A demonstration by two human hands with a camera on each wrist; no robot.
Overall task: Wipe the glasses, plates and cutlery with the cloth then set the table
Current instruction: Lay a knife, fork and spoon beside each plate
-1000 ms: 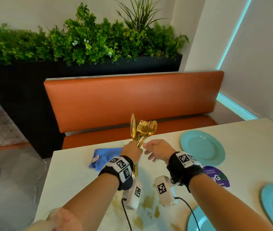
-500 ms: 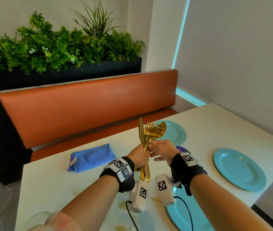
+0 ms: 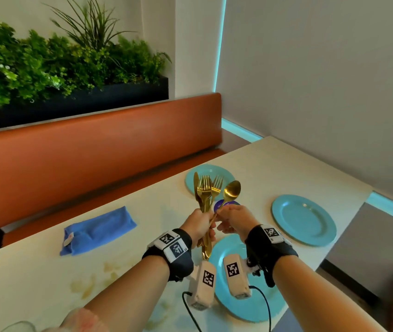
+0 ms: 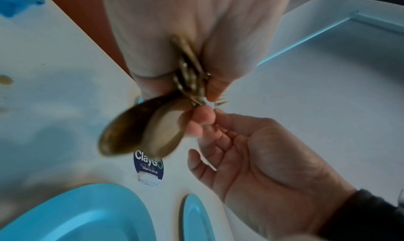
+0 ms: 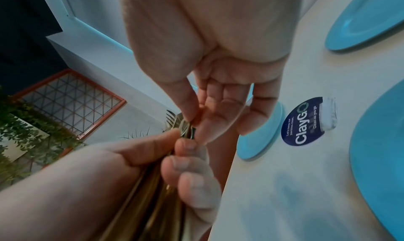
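Note:
My left hand (image 3: 200, 224) grips a bundle of gold cutlery (image 3: 205, 192) upright above the table: a knife, forks and more. The handle ends (image 4: 142, 132) hang blurred below the fist (image 4: 196, 28). My right hand (image 3: 223, 213) pinches the stem of a gold spoon (image 3: 232, 189) between thumb and forefinger (image 5: 188, 116); the spoon leans right, away from the bundle. Three teal plates lie on the table: one far (image 3: 225, 172) behind the cutlery, one right (image 3: 303, 220), one near (image 3: 245, 305) under my wrists. A folded blue cloth (image 3: 99, 230) lies to the left.
A round dark sticker (image 5: 306, 122) sits on the cream table (image 3: 274, 168) between the plates. Brownish stains (image 3: 87, 283) mark the near left. A glass rim (image 3: 18, 327) shows at the bottom left. An orange bench (image 3: 95, 159) runs behind; a wall stands on the right.
My view has swung right and down over the table. The right hand has closed on the spoon's stem and tipped the spoon rightward out of the bundle. The left hand keeps its grip.

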